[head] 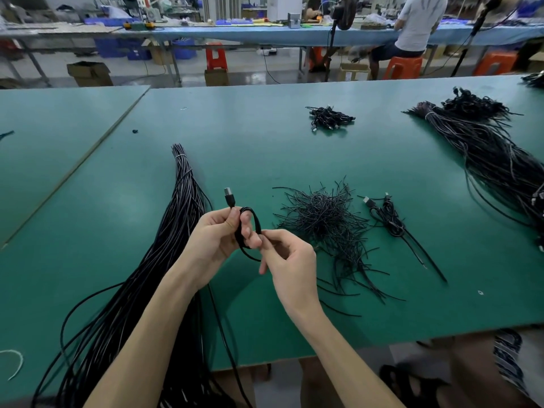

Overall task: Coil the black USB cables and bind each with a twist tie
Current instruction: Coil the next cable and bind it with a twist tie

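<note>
My left hand (216, 235) grips a small coil of black USB cable (255, 221), with the USB plug (229, 196) sticking up above my thumb. My right hand (287, 254) pinches the same cable at the lower right of the coil, and its loose end trails down past the table edge. A heap of black twist ties (323, 222) lies just right of my hands. One coiled, tied cable (388, 216) rests beyond the heap. A long bundle of uncoiled black cables (176, 231) runs along the left, under my left forearm.
The green table (265, 142) carries a small pile of finished coils (329, 117) at the back and a second big cable bundle (485, 148) at the right. A seam splits off another table at the left. People sit at a far bench.
</note>
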The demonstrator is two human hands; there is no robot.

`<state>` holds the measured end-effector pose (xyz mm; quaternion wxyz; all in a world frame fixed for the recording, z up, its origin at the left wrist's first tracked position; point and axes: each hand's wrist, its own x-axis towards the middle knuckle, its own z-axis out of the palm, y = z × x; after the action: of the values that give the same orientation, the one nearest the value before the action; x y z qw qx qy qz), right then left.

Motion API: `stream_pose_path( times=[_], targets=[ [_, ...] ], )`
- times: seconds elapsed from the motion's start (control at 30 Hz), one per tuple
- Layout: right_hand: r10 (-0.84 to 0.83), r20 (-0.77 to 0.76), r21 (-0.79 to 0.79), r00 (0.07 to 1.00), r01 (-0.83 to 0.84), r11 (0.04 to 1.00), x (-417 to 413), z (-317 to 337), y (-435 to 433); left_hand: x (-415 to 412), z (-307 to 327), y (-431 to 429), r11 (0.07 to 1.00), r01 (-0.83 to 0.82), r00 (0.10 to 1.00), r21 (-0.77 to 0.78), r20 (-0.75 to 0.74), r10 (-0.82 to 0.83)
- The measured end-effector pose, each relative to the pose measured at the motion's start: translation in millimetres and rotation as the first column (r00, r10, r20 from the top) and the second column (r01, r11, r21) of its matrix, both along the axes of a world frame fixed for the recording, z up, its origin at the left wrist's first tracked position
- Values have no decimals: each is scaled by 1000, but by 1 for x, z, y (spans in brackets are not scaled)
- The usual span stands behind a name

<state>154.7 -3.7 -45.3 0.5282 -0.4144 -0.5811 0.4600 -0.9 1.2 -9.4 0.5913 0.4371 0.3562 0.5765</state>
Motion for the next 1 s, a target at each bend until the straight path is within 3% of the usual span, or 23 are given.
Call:
stream_pose_path(
  times=[0.3, 0.5, 0.73, 1.0],
  targets=[
    [27, -5, -32, 1000, -27, 999, -1, 1, 1, -5, -3, 0, 1000, -20, 997, 22, -77, 21],
    [-2, -27, -53, 1000, 1, 999, 1, -1, 1, -5, -10, 3, 982, -133, 951, 132, -263, 164],
    [-16, -42, -74, 999, 13, 997, 1, -1, 2, -6, -7, 2, 999, -50, 974, 15, -221, 52],
    [-39, 153, 3, 987, 39, 999, -1, 2, 2, -3, -11, 5, 995, -101, 968, 13, -231, 101]
  ],
)
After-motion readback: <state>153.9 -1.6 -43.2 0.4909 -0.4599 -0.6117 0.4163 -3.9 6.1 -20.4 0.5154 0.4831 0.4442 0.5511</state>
